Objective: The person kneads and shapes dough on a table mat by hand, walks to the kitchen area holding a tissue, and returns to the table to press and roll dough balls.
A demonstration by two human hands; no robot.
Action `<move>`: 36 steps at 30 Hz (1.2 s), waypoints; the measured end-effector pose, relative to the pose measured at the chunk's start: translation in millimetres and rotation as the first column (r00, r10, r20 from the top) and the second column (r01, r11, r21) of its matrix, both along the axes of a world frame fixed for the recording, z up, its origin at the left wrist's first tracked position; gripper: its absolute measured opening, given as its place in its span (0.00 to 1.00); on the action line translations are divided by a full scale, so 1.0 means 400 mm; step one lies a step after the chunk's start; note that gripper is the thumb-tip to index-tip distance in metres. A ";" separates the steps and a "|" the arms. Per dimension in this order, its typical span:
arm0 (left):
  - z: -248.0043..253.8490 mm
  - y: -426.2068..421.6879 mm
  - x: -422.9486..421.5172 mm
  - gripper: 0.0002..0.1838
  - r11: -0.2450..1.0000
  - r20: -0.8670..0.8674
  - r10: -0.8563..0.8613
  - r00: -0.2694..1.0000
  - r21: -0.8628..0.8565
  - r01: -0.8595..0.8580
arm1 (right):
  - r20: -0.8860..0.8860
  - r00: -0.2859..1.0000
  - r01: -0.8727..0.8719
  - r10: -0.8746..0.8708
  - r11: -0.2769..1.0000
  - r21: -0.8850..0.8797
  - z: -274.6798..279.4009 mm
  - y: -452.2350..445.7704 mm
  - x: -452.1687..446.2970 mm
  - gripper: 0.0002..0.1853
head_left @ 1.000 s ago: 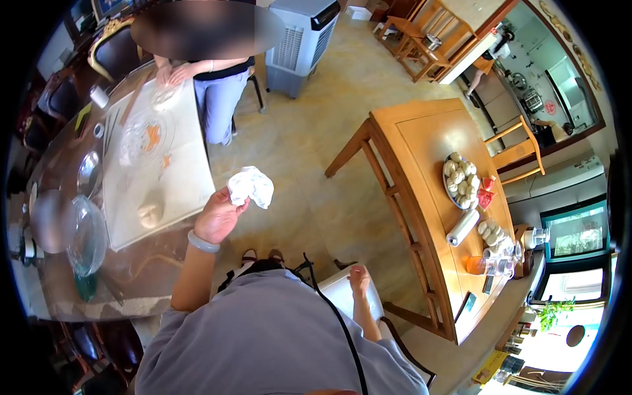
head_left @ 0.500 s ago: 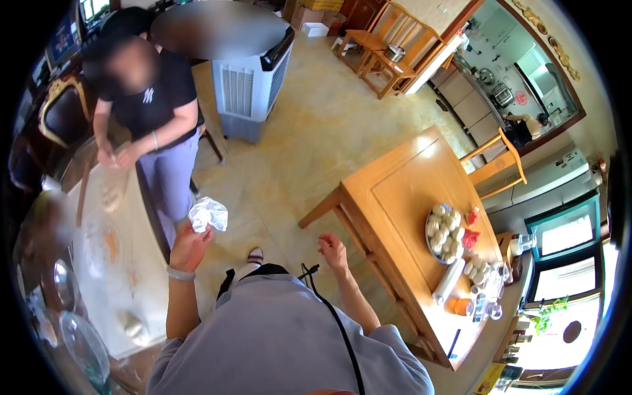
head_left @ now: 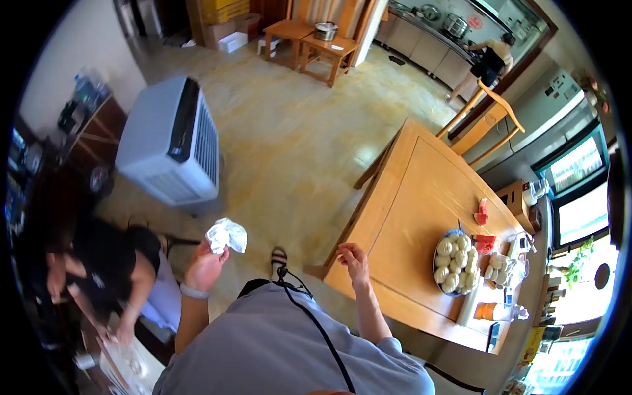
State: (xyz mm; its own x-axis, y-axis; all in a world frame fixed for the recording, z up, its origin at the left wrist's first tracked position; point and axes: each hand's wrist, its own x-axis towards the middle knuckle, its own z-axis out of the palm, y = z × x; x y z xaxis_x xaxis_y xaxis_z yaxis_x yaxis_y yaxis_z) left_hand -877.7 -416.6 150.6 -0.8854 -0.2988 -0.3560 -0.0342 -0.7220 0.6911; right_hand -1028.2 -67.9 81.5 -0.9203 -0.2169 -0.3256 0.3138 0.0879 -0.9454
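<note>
Clearly, a shiny yellowish floor (head_left: 270, 125) spreads before us. On our right stands a wooden table (head_left: 408, 217); it carries a bowl (head_left: 435, 266) filled with pale round buns (head_left: 455, 263), just beside some red pieces (head_left: 484, 243). A grey air cooler (head_left: 161, 145) stands at the left, and near it a co-worker (head_left: 108, 260) leans over a pale board (head_left: 146, 368). We hold our left hand (head_left: 203, 268) raised in front of our grey shirt (head_left: 283, 342), its fingers pinching a crumpled white bundle (head_left: 226, 236). This bundle is above the floor, between the co-worker and the table. Our right hand (head_left: 354, 262) is lifted near the table's edge, its fingers loosely bent and free.
</note>
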 end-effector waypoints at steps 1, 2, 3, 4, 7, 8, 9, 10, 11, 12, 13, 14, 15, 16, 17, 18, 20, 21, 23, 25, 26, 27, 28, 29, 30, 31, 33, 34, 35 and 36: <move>0.003 -0.020 -0.063 0.19 1.000 0.079 0.009 0.997 0.004 -0.009 | -0.009 0.999 0.032 -0.032 0.999 -0.025 -0.014 -0.015 -0.065 0.11; 0.012 -0.042 -0.122 0.19 1.000 0.080 -0.017 0.997 -0.015 0.018 | -0.018 0.997 0.069 -0.070 0.996 -0.050 -0.022 -0.030 -0.124 0.11; 0.019 -0.068 -0.176 0.19 0.998 0.076 -0.040 0.996 -0.037 0.043 | -0.027 0.994 0.106 -0.106 0.994 -0.003 0.029 -0.070 -0.184 0.09; 0.026 -0.097 -0.239 0.19 0.996 0.071 -0.059 0.996 -0.057 0.063 | -0.045 0.992 0.116 -0.118 0.992 -0.043 0.028 -0.112 -0.260 0.09; 0.043 -0.188 -0.389 0.18 0.996 0.005 -0.061 0.998 -0.071 0.061 | -0.090 0.994 0.050 -0.059 0.994 -0.099 0.033 -0.245 -0.446 0.09; 0.033 -0.216 -0.439 0.18 0.997 -0.013 -0.051 0.999 -0.058 0.050 | -0.099 0.995 -0.012 0.002 0.996 -0.094 0.045 -0.293 -0.501 0.09; 0.012 -0.247 -0.488 0.17 0.996 -0.001 -0.038 0.999 -0.080 0.038 | -0.121 0.991 -0.068 0.060 0.995 -0.068 0.060 -0.336 -0.552 0.09; 0.001 -0.270 -0.543 0.17 0.998 0.012 -0.028 1.000 -0.052 0.028 | -0.141 0.983 -0.121 0.114 0.992 -0.043 0.075 -0.380 -0.604 0.09; -0.008 -0.297 -0.607 0.17 0.999 0.024 -0.019 1.000 -0.027 0.020 | -0.161 0.973 -0.172 0.167 0.985 -0.018 0.081 -0.414 -0.667 0.10; -0.018 -0.331 -0.664 0.16 1.000 0.036 -0.013 0.999 -0.007 0.013 | -0.132 0.978 -0.163 0.161 0.987 -0.004 0.071 -0.434 -0.724 0.10; -0.045 -0.370 -0.729 0.16 0.999 0.031 -0.048 0.998 -0.012 0.048 | -0.102 0.983 -0.150 0.150 0.989 0.006 0.045 -0.453 -0.778 0.10; -0.062 -0.409 -0.800 0.16 0.998 -0.004 -0.067 0.998 -0.004 0.067 | -0.065 0.988 -0.137 0.138 0.990 0.018 0.011 -0.468 -0.829 0.10; -0.057 -0.421 -0.861 0.16 0.996 -0.027 -0.084 0.996 0.011 0.084 | -0.021 0.996 -0.089 0.087 0.988 -0.124 -0.080 -0.458 -0.877 0.10; -0.047 -0.436 -0.943 0.16 0.994 -0.059 -0.102 0.993 0.025 0.104 | 0.053 0.998 -0.027 0.031 0.997 -0.072 -0.121 -0.445 -0.921 0.11; -0.024 -0.453 -1.029 0.16 0.992 -0.050 -0.122 0.991 0.028 0.123 | 0.122 0.989 0.092 -0.087 0.995 -0.038 -0.153 -0.434 -0.954 0.11; -0.029 -0.475 -1.112 0.16 0.985 -0.020 -0.172 0.985 0.007 0.172 | 0.127 0.982 0.129 -0.139 0.988 0.090 -0.194 -0.404 -0.983 0.10; -0.048 -0.509 -1.317 0.16 0.960 0.019 -0.276 0.961 -0.040 0.277 | 0.163 0.931 0.307 -0.327 0.941 0.140 -0.265 -0.335 -1.044 0.10; -0.026 -0.496 -1.412 0.16 0.958 0.038 -0.287 0.957 0.005 0.287 | 0.226 0.868 0.437 -0.442 0.896 0.073 -0.297 -0.294 -1.046 0.10; -0.031 -0.447 -1.670 0.16 0.887 0.028 -0.457 0.889 -0.058 0.457 | 0.284 0.756 0.606 -0.589 0.795 0.036 -0.364 -0.186 -1.048 0.09; -0.019 -0.405 -1.880 0.16 0.825 0.010 -0.554 0.832 -0.128 0.551 | 0.271 0.684 0.682 -0.677 0.726 0.091 -0.327 -0.167 -1.084 0.08; -0.021 -0.381 -1.963 0.16 0.817 -0.010 -0.569 0.822 -0.123 0.564 | 0.331 0.665 0.673 -0.669 0.729 0.121 -0.345 -0.151 -1.109 0.07; -0.021 -0.355 -2.043 0.16 0.810 -0.032 -0.581 0.813 -0.116 0.574 | 0.388 0.644 0.661 -0.659 0.735 0.151 -0.370 -0.130 -1.136 0.07; -0.024 -0.329 -2.116 0.17 0.806 -0.056 -0.589 0.806 -0.111 0.581 | 0.443 0.623 0.644 -0.645 0.744 0.177 -0.386 -0.110 -1.183 0.07; -0.037 -0.305 -2.162 0.17 0.823 -0.021 -0.566 0.824 -0.069 0.563 | 0.476 0.594 0.653 -0.649 0.734 0.187 -0.403 -0.095 -1.219 0.07; -0.049 -0.276 -2.236 0.18 0.839 -0.001 -0.543 0.839 -0.031 0.543 | 0.496 0.570 0.664 -0.656 0.722 0.193 -0.409 -0.080 -1.302 0.06; -0.060 -0.247 -2.293 0.18 0.854 0.025 -0.520 0.854 0.011 0.520 | 0.517 0.544 0.673 -0.661 0.712 0.203 -0.408 -0.059 -1.374 0.06; -0.073 -0.197 -2.408 0.16 0.842 0.030 -0.539 0.841 0.043 0.538 | 0.441 0.623 0.643 -0.646 0.744 0.182 -0.407 -0.005 -1.570 0.06; -0.076 -0.178 -2.470 0.16 0.838 0.032 -0.545 0.838 0.056 0.543 | 0.401 0.664 0.622 -0.631 0.764 0.170 -0.399 0.019 -1.684 0.07; -0.078 -0.164 -2.525 0.15 0.852 0.062 -0.524 0.850 0.057 0.521 | 0.299 0.794 0.457 -0.529 0.845 0.278 -0.381 0.052 -1.795 0.09; -0.070 -0.152 -2.576 0.16 0.864 0.064 -0.504 0.862 0.023 0.503 | 0.223 0.895 0.277 -0.386 0.874 0.398 -0.349 0.092 -1.913 0.12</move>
